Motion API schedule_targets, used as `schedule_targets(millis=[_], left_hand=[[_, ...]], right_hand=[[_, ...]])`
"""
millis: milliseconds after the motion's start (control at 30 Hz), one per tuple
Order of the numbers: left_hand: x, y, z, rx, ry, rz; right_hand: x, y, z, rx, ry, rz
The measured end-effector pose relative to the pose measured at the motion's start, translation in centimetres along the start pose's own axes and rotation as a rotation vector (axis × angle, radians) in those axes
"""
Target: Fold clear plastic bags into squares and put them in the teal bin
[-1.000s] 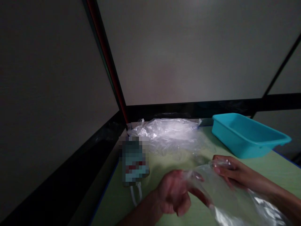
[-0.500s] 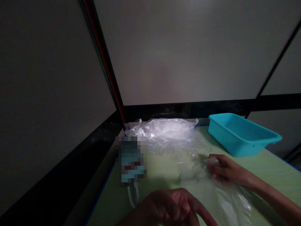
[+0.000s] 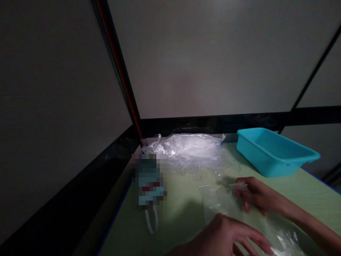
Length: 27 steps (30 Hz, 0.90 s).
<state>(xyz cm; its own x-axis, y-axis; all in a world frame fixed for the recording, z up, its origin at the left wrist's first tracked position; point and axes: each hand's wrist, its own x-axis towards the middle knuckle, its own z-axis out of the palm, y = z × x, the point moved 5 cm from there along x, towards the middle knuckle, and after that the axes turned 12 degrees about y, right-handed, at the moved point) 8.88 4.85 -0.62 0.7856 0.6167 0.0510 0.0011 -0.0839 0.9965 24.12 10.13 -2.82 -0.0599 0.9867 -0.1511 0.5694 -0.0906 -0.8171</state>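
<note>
A clear plastic bag (image 3: 213,202) lies on the table in front of me, its far edge lifted at my right hand. My right hand (image 3: 255,195) pinches that edge between thumb and fingers. Nearer to me, my left hand (image 3: 231,231) reaches across the bag with fingers stretched and apart, palm down. Its fingertips are by a shiny, crumpled part of the plastic (image 3: 287,241) at the bottom of the view. Whether they touch the plastic I cannot tell.
A heap of clear plastic bags (image 3: 191,153) lies at the back of the green table (image 3: 181,206). A turquoise basin (image 3: 266,156) stands at the back right. At the left is a pixelated teal object with a white strap (image 3: 152,222). Panel walls close off the back and left.
My left hand has moved right and turned palm down over the bag. My right hand stays nearly in place, keeping its pinch. The bag lies flatter at its left corner.
</note>
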Motion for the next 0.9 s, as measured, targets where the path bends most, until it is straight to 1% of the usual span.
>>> schedule_targets(millis=[67, 100, 167, 200, 233, 267, 300, 333, 367, 400, 467, 500, 600, 700, 800, 900], left_hand=[[0.4, -0.4, 0.5, 0.26, 0.08, 0.238], [0.4, -1.0, 0.9, 0.406, 0.109, 0.33], [0.4, -2.8, 1.9, 0.652, 0.143, 0.404], [0.4, -3.6, 2.2, 0.771, 0.197, 0.445], [0.4, -4.2, 2.4, 0.907, 0.276, 0.476], [0.3, -4.5, 2.4, 1.026, 0.381, 0.507], [0.1, -4.7, 2.6, 1.123, 0.442, 0.538], [0.0, -4.9, 2.7, 1.204, 0.458, 0.563], [-0.1, -4.8, 3.0, 1.27, 0.434, 0.639], [-0.3, -4.6, 3.0, 1.329, 0.433, 0.705], [-0.7, -4.1, 2.9, 1.417, 0.437, 0.818], [-0.8, -4.0, 2.8, 1.443, 0.442, 0.851], [-0.7, -4.4, 2.8, 1.452, 0.421, 0.887], [-0.7, -4.7, 3.0, 1.409, 0.469, 0.929], [-0.9, -4.6, 3.1, 1.408, 0.474, 0.966], [-1.1, -4.0, 2.9, 1.41, 0.469, 0.999]], right_hand=[[-0.3, -0.6, 0.1, 0.017, 0.008, -0.001], [-0.5, -0.9, 0.3, 0.019, 0.003, -0.006], [-0.7, -1.4, 0.5, 0.012, -0.014, -0.026], [-0.8, -1.6, 0.6, 0.007, -0.025, -0.041], [-0.8, -1.6, 0.8, 0.002, -0.038, -0.061], [-0.9, -1.6, 0.9, -0.001, -0.051, -0.078], [-0.8, -1.4, 1.0, -0.003, -0.061, -0.089], [-0.8, -1.2, 1.0, -0.001, -0.068, -0.104], [-0.8, -1.0, 1.0, 0.007, -0.08, -0.12], [-0.7, -0.8, 1.0, 0.021, -0.1, -0.134], [-0.6, -0.5, 0.8, 0.05, -0.143, -0.148], [-0.6, -0.3, 0.6, 0.052, -0.156, -0.144], [-0.2, 0.3, -0.8, 0.001, -0.146, -0.105], [0.1, 1.0, -2.4, -0.034, -0.133, -0.101], [0.4, 2.0, -4.0, -0.102, -0.071, -0.115], [0.7, 2.9, -4.9, -0.216, 0.003, -0.138]])
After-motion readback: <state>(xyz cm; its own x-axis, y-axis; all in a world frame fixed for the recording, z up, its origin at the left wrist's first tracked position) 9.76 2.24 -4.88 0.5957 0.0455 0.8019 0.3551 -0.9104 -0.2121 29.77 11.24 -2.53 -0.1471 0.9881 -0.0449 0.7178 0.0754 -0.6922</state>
